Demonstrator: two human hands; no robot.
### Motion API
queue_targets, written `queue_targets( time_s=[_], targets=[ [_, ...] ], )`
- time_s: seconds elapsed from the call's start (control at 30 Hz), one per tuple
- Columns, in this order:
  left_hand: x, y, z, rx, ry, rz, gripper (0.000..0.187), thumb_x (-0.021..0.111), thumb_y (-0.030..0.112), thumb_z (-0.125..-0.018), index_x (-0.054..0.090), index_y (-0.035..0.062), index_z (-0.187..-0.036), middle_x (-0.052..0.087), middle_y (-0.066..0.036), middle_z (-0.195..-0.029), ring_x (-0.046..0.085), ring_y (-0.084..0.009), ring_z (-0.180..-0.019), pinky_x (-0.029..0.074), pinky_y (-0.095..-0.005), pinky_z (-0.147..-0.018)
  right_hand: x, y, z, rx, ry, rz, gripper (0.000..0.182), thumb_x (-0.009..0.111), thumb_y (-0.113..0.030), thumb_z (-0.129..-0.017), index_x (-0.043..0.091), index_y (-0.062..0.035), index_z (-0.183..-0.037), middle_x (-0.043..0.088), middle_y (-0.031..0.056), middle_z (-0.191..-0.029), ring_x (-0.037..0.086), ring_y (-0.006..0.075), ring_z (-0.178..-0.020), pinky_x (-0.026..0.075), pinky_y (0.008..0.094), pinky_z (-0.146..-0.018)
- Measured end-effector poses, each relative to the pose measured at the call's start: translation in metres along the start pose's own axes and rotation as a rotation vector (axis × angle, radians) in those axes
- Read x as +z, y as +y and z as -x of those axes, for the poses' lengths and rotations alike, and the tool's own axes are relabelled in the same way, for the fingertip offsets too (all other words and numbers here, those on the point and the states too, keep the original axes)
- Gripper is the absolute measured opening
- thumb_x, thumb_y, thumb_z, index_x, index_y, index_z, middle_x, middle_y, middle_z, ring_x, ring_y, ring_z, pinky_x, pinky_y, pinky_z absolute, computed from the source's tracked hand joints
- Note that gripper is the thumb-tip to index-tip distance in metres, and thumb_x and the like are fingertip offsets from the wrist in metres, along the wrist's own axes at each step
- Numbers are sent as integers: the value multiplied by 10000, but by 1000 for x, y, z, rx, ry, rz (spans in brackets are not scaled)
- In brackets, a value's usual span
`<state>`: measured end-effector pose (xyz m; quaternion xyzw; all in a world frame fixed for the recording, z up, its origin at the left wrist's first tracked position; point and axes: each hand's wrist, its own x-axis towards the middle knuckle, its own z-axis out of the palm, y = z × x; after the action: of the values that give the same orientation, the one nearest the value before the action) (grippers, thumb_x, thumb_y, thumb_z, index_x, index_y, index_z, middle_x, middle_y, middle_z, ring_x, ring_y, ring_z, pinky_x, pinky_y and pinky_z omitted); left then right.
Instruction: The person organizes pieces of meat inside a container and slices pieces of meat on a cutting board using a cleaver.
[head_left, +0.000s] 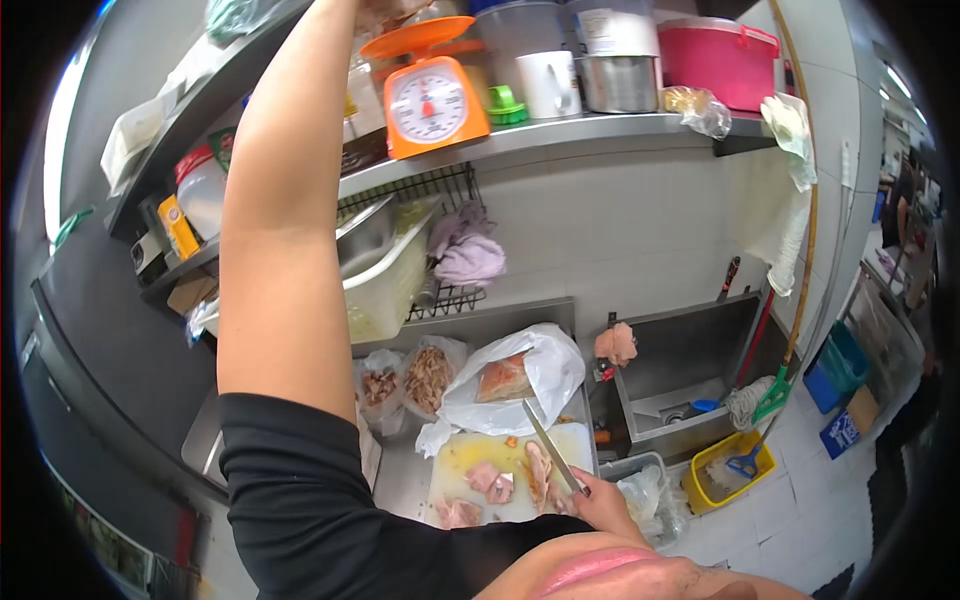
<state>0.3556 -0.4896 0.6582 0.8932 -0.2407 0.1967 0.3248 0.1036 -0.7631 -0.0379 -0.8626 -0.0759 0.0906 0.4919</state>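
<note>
My right hand [608,503] grips a knife [552,447], its long blade pointing up and left over the white cutting board [440,480]. Beside the blade lies a strip of meat [538,473]. Pale pink meat pieces [490,482] sit mid-board, with another piece [458,513] near its lower left. Behind the board, a white plastic bag [560,365] lies open around a larger chunk of meat [507,378]. My left arm [280,200] stretches up past the shelf beside an orange kitchen scale [430,105]; the hand itself is out of frame.
Two clear bags of cut meat [434,378] stand behind the board. Overhead, a metal shelf [570,130] carries containers and a pink tub [715,62]. At right are a steel sink [685,350], a yellow bucket [735,470] and poles. A person [903,205] stands far right.
</note>
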Motion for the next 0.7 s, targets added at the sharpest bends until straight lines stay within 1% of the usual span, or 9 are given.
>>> queue_targets(
  time_s=[0.1,0.13,0.2,0.23,0.3,0.4,0.53,0.63,0.7],
  targets=[
    [10,-6,-15,-328,-82,-137,235,624,161,-825,700,118,-1043,672,-69,-880,630,-215,-805,507,-412,-760,-8,1,4,84,1,-58,532,617,-211,-833,625,-223,-1365,695,169,-794,687,336,-732,543,417,-715],
    [14,-8,-20,-330,-89,-140,235,624,161,-825,700,118,-1043,672,-69,-880,630,-215,-805,507,-412,-760,-9,5,4,88,-2,-65,532,617,-211,-833,625,-223,-1365,695,169,-794,687,336,-732,543,417,-715],
    [22,-7,-21,-541,-86,-103,251,590,180,-836,701,137,-1057,701,-106,-930,652,-270,-837,506,-477,-806,-10,13,3,93,47,-89,532,617,-203,-839,617,-222,-1371,698,184,-819,689,349,-754,539,421,-720],
    [24,-5,-21,-545,-88,-106,251,590,180,-836,701,137,-1057,701,-106,-930,652,-270,-837,506,-477,-806,-11,15,2,94,43,-92,532,617,-203,-839,617,-222,-1371,698,184,-819,689,349,-754,539,421,-720],
    [29,3,-16,-621,-179,-236,265,580,180,-840,694,124,-1072,721,-135,-1007,671,-288,-889,519,-473,-833,-13,17,-2,89,88,-93,522,616,-133,-825,640,-164,-1345,680,178,-768,665,271,-669,518,374,-667],
    [38,22,5,-730,-254,-102,262,583,199,-861,691,121,-1086,725,-151,-1070,685,-282,-923,532,-472,-839,-10,25,-12,98,95,-50,520,612,-128,-823,641,-162,-1341,679,191,-775,670,283,-681,521,382,-676],
    [35,5,-6,-665,-285,-131,271,589,280,-918,687,138,-1126,720,-122,-1107,678,-264,-975,530,-461,-850,-15,19,-17,89,65,-37,519,611,-134,-822,642,-163,-1339,682,197,-784,675,291,-694,524,392,-684],
    [40,9,3,-601,-146,-410,318,590,402,-960,684,170,-1156,714,-76,-1149,673,-248,-988,531,-450,-853,-15,20,-16,71,62,-11,523,612,-141,-820,639,-166,-1342,684,194,-783,678,297,-702,526,396,-687],
    [35,8,0,-654,-374,-178,357,595,482,-964,677,227,-1200,702,-9,-1193,645,-217,-1065,495,-487,-930,-11,25,-16,73,78,-37,535,599,-166,-807,637,-200,-1339,669,208,-768,668,382,-728,521,459,-691]
  ],
)
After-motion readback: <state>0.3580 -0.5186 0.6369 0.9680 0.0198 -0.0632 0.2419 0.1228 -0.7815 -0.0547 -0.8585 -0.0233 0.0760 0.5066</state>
